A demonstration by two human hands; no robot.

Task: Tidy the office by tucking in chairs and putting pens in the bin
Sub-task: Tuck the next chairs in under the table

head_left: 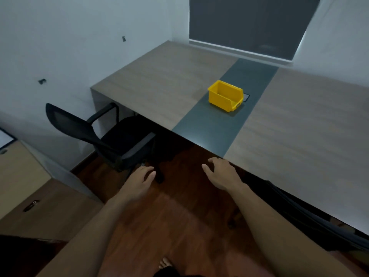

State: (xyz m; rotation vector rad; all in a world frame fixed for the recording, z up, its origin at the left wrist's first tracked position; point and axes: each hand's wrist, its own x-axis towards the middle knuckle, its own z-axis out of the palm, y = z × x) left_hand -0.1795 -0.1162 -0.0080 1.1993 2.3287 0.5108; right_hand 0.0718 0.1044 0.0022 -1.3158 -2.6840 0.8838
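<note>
A black mesh office chair [111, 134] stands at the left end of the long desk [159, 84], its seat partly under the desktop and its backrest angled out to the left. A yellow plastic bin [225, 95] sits on the desk's dark grey centre strip; I cannot see inside it well. No pens are visible. My left hand [139, 181] hovers over the floor just in front of the chair's base, fingers apart and holding nothing. My right hand [221, 172] hangs beside the desk's front edge, fingers loosely spread. A second dark chair [311, 212] sits tucked under the desk at the right.
A wooden cabinet [26, 188] with a metal handle stands at the left. White walls close in the left side, and a dark window blind [249, 23] hangs behind the desk. Reddish wooden floor [179, 216] stretches between me and the desk; my bare foot shows at the bottom.
</note>
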